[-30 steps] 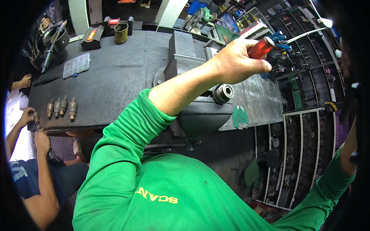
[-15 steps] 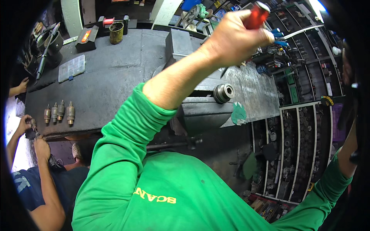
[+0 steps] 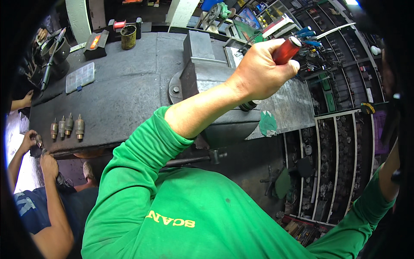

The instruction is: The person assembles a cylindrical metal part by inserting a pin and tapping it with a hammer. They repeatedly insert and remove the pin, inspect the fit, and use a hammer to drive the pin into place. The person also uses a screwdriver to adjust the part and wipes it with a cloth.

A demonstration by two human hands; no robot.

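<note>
My left hand is closed around the red handle of a screwdriver, which has a metal cap on its upper end. The fist and wrist hide its shaft. Below the hand is a large grey bench vise. A round metal part sits at the vise jaws, mostly covered by my wrist. My right forearm rises at the right rim. The hand above it is lost in the dark edge, so its fingers cannot be made out.
A green rag lies on the metal sheet right of the vise. Several cylindrical metal parts stand at the bench's left. Beyond are a clear plastic organizer and a can. A co-worker's hands hold a part. Parts shelves line the right.
My left hand has come down and slightly left with the screwdriver, and its wrist now covers most of the round metal part. The co-worker's hands have shifted slightly.
</note>
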